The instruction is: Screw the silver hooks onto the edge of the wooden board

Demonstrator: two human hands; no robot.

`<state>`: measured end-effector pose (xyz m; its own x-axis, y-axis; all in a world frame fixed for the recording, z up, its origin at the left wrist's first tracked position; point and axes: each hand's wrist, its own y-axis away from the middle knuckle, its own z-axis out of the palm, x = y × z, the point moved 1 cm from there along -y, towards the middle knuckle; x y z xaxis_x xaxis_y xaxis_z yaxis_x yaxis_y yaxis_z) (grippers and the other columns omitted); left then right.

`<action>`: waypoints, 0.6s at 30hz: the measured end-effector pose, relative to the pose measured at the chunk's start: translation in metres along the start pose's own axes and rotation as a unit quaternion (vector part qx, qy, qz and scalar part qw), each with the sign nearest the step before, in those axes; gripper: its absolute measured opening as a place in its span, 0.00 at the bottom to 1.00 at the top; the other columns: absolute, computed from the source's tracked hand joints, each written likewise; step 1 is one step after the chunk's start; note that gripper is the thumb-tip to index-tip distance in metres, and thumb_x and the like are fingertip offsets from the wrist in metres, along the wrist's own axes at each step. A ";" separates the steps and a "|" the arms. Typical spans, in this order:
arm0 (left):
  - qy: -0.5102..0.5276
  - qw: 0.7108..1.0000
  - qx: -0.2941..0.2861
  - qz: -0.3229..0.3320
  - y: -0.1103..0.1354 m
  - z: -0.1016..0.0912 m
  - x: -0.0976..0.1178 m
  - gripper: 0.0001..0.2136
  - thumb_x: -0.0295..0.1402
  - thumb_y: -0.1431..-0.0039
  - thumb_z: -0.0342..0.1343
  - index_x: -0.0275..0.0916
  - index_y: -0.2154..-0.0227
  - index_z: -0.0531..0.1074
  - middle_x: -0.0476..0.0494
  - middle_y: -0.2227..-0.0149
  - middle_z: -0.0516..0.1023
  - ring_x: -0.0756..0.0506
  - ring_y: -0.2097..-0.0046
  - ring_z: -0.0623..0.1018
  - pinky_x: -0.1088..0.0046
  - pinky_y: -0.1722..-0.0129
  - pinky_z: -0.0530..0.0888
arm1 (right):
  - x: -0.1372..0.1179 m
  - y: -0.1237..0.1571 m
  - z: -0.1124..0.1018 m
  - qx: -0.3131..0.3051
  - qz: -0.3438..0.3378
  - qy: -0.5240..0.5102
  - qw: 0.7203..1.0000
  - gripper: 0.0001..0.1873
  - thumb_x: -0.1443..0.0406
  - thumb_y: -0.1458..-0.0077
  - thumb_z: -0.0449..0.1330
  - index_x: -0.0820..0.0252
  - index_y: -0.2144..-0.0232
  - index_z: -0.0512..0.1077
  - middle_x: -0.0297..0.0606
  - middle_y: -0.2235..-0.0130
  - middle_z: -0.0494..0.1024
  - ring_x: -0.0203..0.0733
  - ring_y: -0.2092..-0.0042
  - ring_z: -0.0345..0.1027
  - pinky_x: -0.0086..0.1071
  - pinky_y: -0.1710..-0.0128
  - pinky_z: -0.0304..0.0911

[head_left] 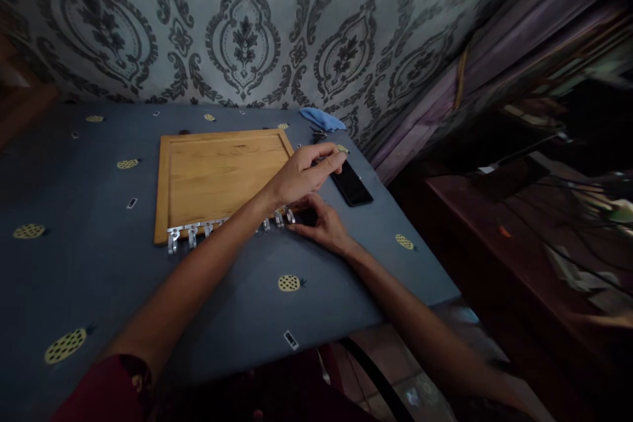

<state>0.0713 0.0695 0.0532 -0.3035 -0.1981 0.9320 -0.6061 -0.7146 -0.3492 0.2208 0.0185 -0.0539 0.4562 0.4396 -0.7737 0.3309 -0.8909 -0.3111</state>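
A wooden board (217, 171) lies flat on a blue cloth-covered table (99, 277). A metal hook rail (208, 229) with several hooks runs along the board's near edge. My left hand (301, 175) reaches across to the board's right corner, its fingers extended toward a black phone (352, 184) and touching its near end. My right hand (324, 224) rests on the table at the rail's right end, with curled fingers pressed against a small dark object that I cannot make out.
A crumpled blue cloth (321, 119) and a small dark metal item lie at the back right, near the patterned wall. The table's right edge drops off to a dark wooden cabinet (519, 224) with cables. A black chair rim shows below the front edge.
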 end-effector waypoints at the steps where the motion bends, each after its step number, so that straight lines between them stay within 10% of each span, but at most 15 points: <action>1: -0.003 1.000 0.013 0.002 0.000 -0.001 0.001 0.21 0.52 0.34 0.59 0.40 0.73 0.66 0.59 0.83 0.56 0.55 0.81 0.57 0.76 0.82 0.55 | 0.000 0.000 0.000 -0.002 -0.001 -0.002 1.000 0.25 0.48 0.44 0.71 0.55 0.52 0.74 0.44 0.54 0.80 0.52 0.50 0.77 0.51 0.46 0.74; 9: -0.006 0.989 0.142 0.034 -0.005 -0.009 0.010 0.20 0.52 0.31 0.54 0.43 0.72 0.64 0.58 0.83 0.53 0.54 0.82 0.53 0.75 0.83 0.53 | -0.002 -0.001 -0.001 -0.008 0.002 0.007 1.000 0.24 0.51 0.44 0.72 0.54 0.51 0.75 0.44 0.51 0.80 0.52 0.49 0.77 0.50 0.46 0.74; 18: -0.027 0.989 0.143 0.033 -0.004 -0.006 -0.013 0.21 0.55 0.33 0.54 0.43 0.72 0.65 0.58 0.82 0.54 0.53 0.81 0.57 0.75 0.82 0.54 | -0.002 -0.001 -0.001 -0.008 -0.003 0.005 1.000 0.25 0.50 0.44 0.71 0.55 0.50 0.75 0.46 0.50 0.80 0.52 0.49 0.77 0.50 0.46 0.74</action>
<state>0.0729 0.0790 0.0420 -0.2903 -0.2808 0.9148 -0.3506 -0.8583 -0.3747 0.2205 0.0188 -0.0516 0.4631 0.4460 -0.7659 0.3467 -0.8864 -0.3066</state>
